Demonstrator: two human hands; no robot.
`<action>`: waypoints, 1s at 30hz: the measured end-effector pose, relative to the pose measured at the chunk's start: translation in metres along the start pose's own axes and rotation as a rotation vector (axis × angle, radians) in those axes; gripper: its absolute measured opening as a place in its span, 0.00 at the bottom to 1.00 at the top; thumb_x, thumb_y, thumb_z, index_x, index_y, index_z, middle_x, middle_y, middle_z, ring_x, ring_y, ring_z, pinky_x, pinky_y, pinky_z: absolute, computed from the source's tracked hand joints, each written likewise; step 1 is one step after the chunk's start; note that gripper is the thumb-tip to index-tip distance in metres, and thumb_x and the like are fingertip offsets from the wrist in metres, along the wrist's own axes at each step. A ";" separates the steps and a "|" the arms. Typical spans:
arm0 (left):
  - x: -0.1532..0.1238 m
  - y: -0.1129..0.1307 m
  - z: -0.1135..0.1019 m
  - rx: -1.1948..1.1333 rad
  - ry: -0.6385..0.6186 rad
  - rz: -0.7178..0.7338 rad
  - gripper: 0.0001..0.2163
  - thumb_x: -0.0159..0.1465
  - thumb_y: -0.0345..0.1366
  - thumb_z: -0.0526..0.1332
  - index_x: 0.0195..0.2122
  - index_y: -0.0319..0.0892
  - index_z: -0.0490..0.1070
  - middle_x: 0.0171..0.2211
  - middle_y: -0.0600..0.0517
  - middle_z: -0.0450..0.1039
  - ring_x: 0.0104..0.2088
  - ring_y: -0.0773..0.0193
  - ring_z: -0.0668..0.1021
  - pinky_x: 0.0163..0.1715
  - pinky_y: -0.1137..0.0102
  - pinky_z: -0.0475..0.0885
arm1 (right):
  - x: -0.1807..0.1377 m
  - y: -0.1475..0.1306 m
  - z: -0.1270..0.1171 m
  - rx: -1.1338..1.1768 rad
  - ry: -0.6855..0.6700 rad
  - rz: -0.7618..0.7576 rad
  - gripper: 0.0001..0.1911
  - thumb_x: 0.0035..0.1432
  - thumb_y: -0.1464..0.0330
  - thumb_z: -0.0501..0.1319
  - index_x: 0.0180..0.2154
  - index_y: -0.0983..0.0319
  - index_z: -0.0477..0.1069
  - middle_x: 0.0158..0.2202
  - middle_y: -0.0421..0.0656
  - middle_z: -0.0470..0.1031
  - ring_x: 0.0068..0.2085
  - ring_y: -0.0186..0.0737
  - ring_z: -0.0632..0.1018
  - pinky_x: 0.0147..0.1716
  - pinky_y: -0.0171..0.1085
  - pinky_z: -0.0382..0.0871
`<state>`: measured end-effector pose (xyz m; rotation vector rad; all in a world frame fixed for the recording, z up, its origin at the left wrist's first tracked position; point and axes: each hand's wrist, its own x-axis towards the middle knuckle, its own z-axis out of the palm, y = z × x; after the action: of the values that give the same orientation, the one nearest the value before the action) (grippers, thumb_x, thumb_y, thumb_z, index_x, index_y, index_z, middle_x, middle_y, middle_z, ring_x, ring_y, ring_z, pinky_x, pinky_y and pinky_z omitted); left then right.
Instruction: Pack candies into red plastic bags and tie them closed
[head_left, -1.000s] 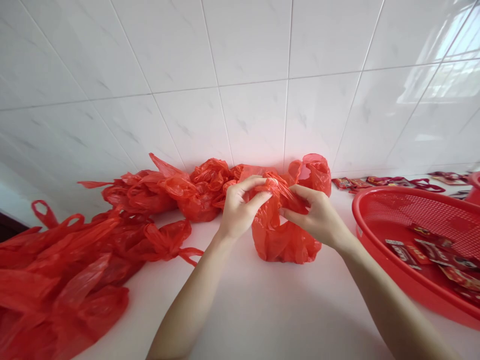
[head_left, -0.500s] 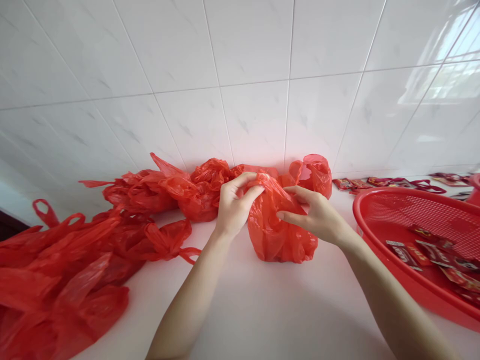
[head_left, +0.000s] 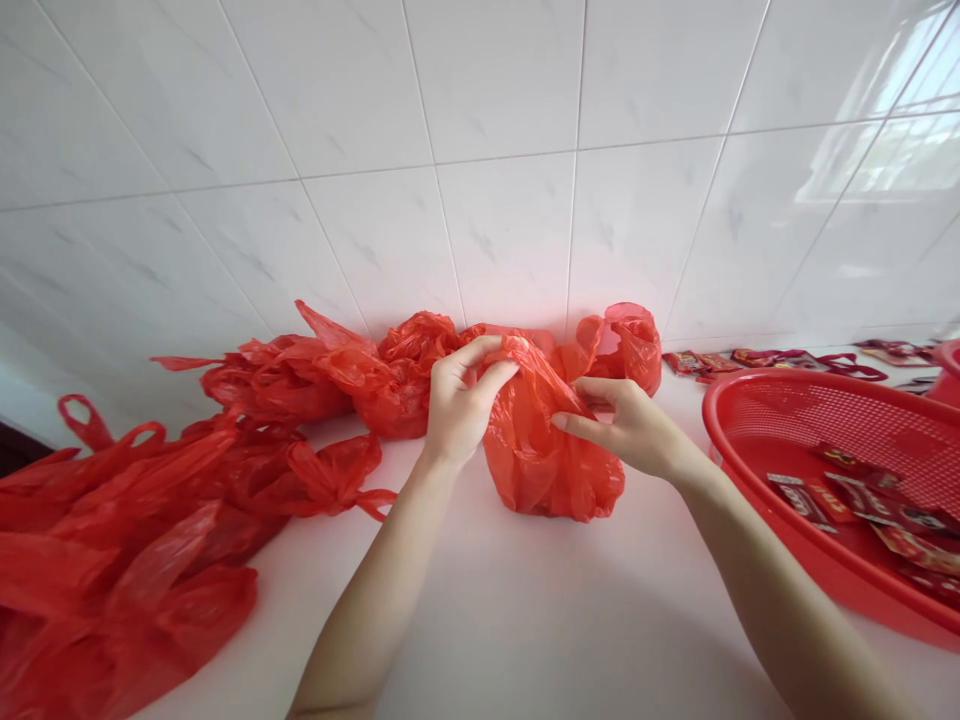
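A thin red plastic bag (head_left: pixel 551 450) stands on the white table between my hands, its lower part bulging. My left hand (head_left: pixel 463 400) pinches the bag's gathered top between thumb and fingers. At the bag's right side, my right hand (head_left: pixel 630 425) has its thumb and fingers closed on the film. What lies inside the bag is hidden by the red plastic. Just behind it, another red bag (head_left: pixel 637 350) with a looped handle leans near the wall.
Filled red bags (head_left: pixel 277 380) line the tiled wall (head_left: pixel 502 230). A heap of red bags (head_left: pixel 127 560) covers the table's left. On the right stands a red plastic basket (head_left: pixel 716 420) holding several small snack packets (head_left: pixel 885 500). More packets (head_left: pixel 701 363) lie along the wall behind it.
My left hand has drawn the bag's top slightly left, and the bag has shifted left with it. My right hand keeps its grip on the side.
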<state>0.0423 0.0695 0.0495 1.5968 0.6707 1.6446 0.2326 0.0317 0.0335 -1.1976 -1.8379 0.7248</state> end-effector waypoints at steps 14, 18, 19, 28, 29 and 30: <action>0.000 0.001 -0.001 0.002 0.011 -0.001 0.05 0.58 0.32 0.66 0.34 0.45 0.82 0.34 0.53 0.82 0.40 0.61 0.80 0.45 0.68 0.74 | 0.001 0.002 0.005 0.080 -0.005 -0.021 0.23 0.61 0.52 0.63 0.25 0.60 0.58 0.25 0.35 0.54 0.27 0.31 0.58 0.25 0.35 0.51; 0.000 0.001 -0.002 0.013 0.008 0.017 0.05 0.58 0.32 0.66 0.34 0.45 0.82 0.36 0.52 0.82 0.42 0.60 0.81 0.47 0.66 0.75 | 0.000 0.001 0.005 0.169 -0.005 -0.021 0.22 0.60 0.53 0.63 0.24 0.60 0.60 0.24 0.36 0.58 0.26 0.32 0.61 0.25 0.35 0.55; 0.001 0.001 -0.002 0.015 0.006 0.023 0.05 0.58 0.31 0.66 0.34 0.45 0.81 0.36 0.52 0.82 0.43 0.59 0.81 0.48 0.66 0.74 | 0.000 0.001 0.005 0.205 0.001 -0.015 0.21 0.60 0.53 0.64 0.24 0.60 0.62 0.25 0.36 0.61 0.27 0.33 0.63 0.25 0.35 0.57; 0.005 0.007 -0.006 0.057 0.096 -0.049 0.04 0.53 0.34 0.67 0.30 0.44 0.80 0.33 0.52 0.81 0.42 0.58 0.81 0.46 0.66 0.74 | 0.004 0.003 0.000 0.739 0.093 0.099 0.13 0.58 0.56 0.66 0.38 0.58 0.75 0.38 0.44 0.80 0.39 0.44 0.80 0.40 0.40 0.74; 0.006 0.007 -0.007 0.067 0.093 -0.063 0.05 0.53 0.35 0.67 0.30 0.43 0.80 0.33 0.51 0.80 0.43 0.57 0.81 0.47 0.66 0.74 | 0.005 0.003 0.000 0.769 0.105 0.109 0.13 0.58 0.55 0.66 0.37 0.59 0.75 0.38 0.45 0.81 0.41 0.45 0.80 0.41 0.41 0.74; 0.007 0.007 -0.008 0.078 0.091 -0.077 0.05 0.53 0.36 0.67 0.30 0.43 0.80 0.33 0.51 0.80 0.43 0.57 0.80 0.47 0.66 0.73 | 0.006 0.003 0.000 0.784 0.118 0.119 0.14 0.57 0.55 0.65 0.35 0.59 0.75 0.38 0.46 0.81 0.42 0.47 0.80 0.41 0.42 0.74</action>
<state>0.0337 0.0717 0.0581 1.5380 0.8433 1.6604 0.2330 0.0383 0.0328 -0.7982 -1.1930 1.2592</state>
